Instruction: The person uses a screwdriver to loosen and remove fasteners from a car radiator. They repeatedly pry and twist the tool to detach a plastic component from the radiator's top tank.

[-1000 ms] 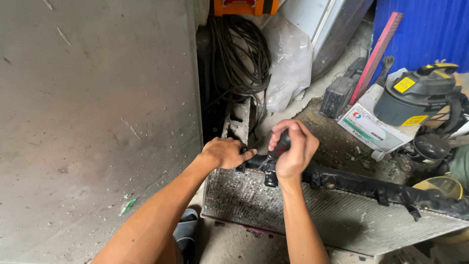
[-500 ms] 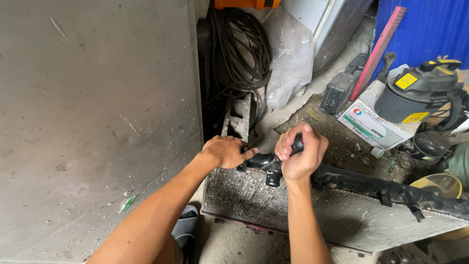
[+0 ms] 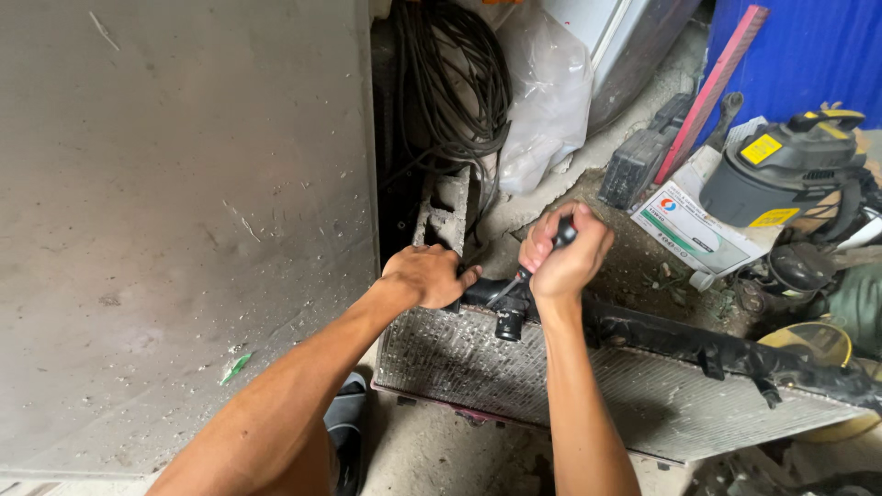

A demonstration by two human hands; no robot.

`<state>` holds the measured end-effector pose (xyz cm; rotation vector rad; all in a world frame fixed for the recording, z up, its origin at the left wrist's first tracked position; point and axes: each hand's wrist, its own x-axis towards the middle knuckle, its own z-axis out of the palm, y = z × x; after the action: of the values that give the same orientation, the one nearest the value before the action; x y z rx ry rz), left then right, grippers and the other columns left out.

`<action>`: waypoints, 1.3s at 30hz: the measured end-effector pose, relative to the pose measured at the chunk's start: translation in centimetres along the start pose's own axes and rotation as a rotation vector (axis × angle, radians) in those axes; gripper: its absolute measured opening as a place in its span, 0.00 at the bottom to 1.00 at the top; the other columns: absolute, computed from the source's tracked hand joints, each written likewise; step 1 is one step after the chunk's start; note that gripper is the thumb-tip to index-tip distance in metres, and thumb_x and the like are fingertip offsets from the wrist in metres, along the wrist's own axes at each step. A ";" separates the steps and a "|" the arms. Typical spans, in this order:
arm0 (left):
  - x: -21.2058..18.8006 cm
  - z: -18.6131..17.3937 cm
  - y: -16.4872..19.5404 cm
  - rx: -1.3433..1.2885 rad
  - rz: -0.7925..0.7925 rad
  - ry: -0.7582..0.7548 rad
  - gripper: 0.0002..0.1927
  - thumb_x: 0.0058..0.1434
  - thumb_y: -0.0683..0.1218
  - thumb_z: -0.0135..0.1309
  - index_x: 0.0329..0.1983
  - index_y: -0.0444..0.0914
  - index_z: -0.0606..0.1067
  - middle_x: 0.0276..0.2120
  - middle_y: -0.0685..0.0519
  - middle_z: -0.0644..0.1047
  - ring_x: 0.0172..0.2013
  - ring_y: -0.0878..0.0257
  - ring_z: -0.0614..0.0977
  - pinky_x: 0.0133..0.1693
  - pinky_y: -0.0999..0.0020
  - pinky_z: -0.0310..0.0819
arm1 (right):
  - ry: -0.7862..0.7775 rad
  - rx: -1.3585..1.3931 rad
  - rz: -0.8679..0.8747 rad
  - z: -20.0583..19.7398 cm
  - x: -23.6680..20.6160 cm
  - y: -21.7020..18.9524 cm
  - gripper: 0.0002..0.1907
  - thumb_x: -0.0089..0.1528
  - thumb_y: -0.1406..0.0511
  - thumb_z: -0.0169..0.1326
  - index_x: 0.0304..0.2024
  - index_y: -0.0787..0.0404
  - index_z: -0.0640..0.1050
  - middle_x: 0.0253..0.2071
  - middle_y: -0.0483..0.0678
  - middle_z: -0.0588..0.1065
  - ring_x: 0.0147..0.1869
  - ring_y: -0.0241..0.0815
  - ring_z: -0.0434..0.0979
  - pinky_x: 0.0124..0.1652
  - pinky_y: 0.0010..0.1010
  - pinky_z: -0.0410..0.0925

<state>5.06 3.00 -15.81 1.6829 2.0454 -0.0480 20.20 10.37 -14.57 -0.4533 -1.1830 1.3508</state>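
Observation:
A car radiator (image 3: 643, 395) with a finned metal core and a black plastic top tank (image 3: 698, 344) lies slanted on the ground before me. My left hand (image 3: 424, 276) grips the left end of that tank near its black outlet neck (image 3: 508, 317). My right hand (image 3: 565, 257) is closed around the black handle of a screwdriver (image 3: 528, 266), whose shaft angles down-left onto the tank by the neck. The tip is partly hidden by the fingers.
A large grey metal panel (image 3: 175, 220) stands at left. Behind are coiled black cables (image 3: 455, 83), a concrete block (image 3: 446, 216), a clear plastic bag (image 3: 542, 101), a blue barrel (image 3: 808, 50), a grey and yellow vacuum (image 3: 781, 170) and a white carton (image 3: 698, 230).
My right hand, fingers loose over the tank a second ago, has closed on the screwdriver handle and lifted slightly. My left hand has stayed on the tank.

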 end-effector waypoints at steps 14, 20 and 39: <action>-1.8 1.5 -0.8 0.008 0.056 0.075 0.38 0.68 0.69 0.31 0.62 0.37 0.73 0.63 0.42 0.71 0.66 0.48 0.69 0.67 0.54 0.59 | 0.232 -0.083 0.494 3.1 3.6 1.3 0.19 0.66 0.56 0.41 0.23 0.58 0.64 0.15 0.42 0.59 0.13 0.33 0.52 0.14 0.29 0.47; -2.2 1.1 -1.0 -0.020 0.061 0.064 0.39 0.69 0.69 0.29 0.61 0.37 0.75 0.63 0.42 0.72 0.66 0.48 0.70 0.66 0.54 0.61 | -0.089 -0.152 0.114 3.6 1.0 -1.9 0.20 0.68 0.59 0.38 0.23 0.62 0.64 0.15 0.46 0.61 0.13 0.36 0.55 0.15 0.30 0.53; -0.2 1.1 1.6 -0.032 0.018 0.029 0.38 0.67 0.69 0.36 0.61 0.35 0.72 0.59 0.41 0.75 0.62 0.49 0.75 0.64 0.55 0.65 | 0.001 -0.025 0.038 1.7 -1.9 -0.7 0.21 0.68 0.56 0.41 0.24 0.61 0.65 0.15 0.45 0.61 0.14 0.34 0.56 0.15 0.30 0.51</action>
<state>6.92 2.81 -16.25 1.6919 2.0407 0.0152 19.50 7.89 -14.01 -0.4965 -1.1965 1.3692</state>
